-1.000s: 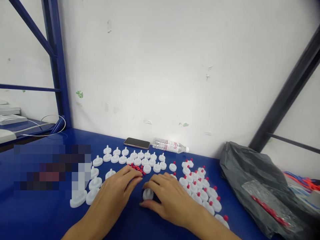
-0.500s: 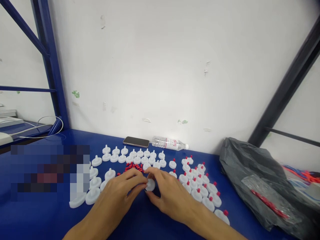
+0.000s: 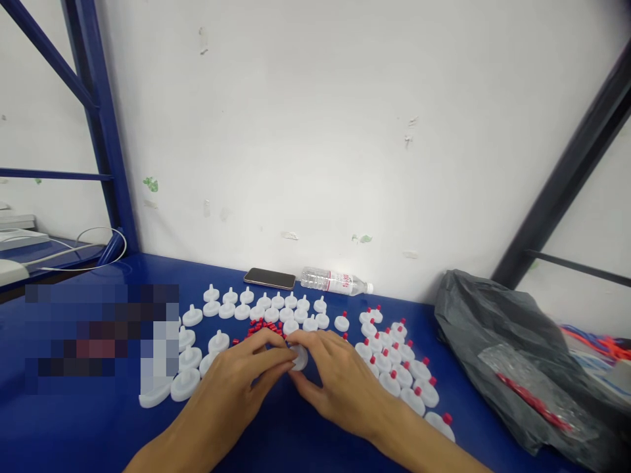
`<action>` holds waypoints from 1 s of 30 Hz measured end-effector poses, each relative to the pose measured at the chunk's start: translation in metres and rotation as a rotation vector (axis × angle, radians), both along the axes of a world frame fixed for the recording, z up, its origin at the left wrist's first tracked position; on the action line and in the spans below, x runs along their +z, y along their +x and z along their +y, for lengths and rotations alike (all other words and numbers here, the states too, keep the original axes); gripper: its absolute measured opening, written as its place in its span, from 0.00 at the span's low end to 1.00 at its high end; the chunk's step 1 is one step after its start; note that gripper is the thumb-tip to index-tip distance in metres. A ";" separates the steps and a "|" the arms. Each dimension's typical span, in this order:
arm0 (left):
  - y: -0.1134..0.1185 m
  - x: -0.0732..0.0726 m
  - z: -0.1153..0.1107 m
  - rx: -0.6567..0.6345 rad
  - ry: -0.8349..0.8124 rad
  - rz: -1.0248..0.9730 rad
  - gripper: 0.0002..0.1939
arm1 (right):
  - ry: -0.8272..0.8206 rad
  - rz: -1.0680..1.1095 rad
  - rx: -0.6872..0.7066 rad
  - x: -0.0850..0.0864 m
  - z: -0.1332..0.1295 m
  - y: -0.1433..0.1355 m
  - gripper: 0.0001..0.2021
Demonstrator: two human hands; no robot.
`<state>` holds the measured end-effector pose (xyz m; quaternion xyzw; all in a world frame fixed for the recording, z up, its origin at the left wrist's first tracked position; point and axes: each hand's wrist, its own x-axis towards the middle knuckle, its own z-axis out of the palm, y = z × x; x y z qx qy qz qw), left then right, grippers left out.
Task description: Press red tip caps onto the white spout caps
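Observation:
Between my two hands is a white round cap (image 3: 300, 359), gripped at its edges. The fingertips of my left hand (image 3: 246, 368) press on its left side; my right hand (image 3: 340, 378) pinches it from the right. Fingers partly cover the cap, so its spout cannot be seen. Small red tips (image 3: 263, 326) lie in a pile just behind my hands. Several white caps with bare spouts (image 3: 186, 385) stand to the left and behind. On the right are several white caps with red tips (image 3: 389, 383).
A phone (image 3: 269, 278) and a clear plastic bottle (image 3: 336, 281) lie by the wall at the back of the blue table (image 3: 98, 420). At right is a dark plastic bag (image 3: 473, 328) with a clear bag of red pieces (image 3: 535, 397) on it.
My fingers have shifted slightly around the white cap, which sits a little higher and further right. The whole view has moved slightly; the other things lie as before.

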<state>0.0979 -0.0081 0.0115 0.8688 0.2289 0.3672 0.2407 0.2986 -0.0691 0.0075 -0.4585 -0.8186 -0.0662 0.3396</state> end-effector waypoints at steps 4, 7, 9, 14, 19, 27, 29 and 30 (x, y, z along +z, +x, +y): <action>0.001 0.016 -0.008 -0.039 -0.250 -0.121 0.12 | 0.196 0.027 0.059 0.006 -0.002 -0.002 0.19; 0.001 0.020 -0.011 0.013 -0.437 -0.173 0.09 | 0.320 -0.001 0.081 0.012 -0.006 -0.002 0.19; 0.001 0.019 -0.011 0.020 -0.591 -0.222 0.17 | 0.392 -0.044 0.082 0.016 -0.007 -0.002 0.17; 0.005 0.022 -0.016 -0.256 -1.030 -0.286 0.31 | 0.623 -0.098 0.080 0.017 -0.006 -0.003 0.06; 0.008 0.017 -0.015 -0.359 -1.027 -0.226 0.22 | 0.666 -0.102 0.104 0.017 -0.007 -0.007 0.05; 0.004 0.010 -0.008 -0.430 -0.968 -0.131 0.17 | 0.619 -0.110 0.115 0.020 -0.012 -0.011 0.05; 0.001 0.018 -0.009 -0.370 -0.933 -0.127 0.22 | 0.568 -0.117 0.116 0.024 -0.009 -0.006 0.05; -0.002 0.022 -0.009 -0.296 -0.887 -0.116 0.24 | 0.539 -0.107 0.099 0.026 -0.007 -0.001 0.05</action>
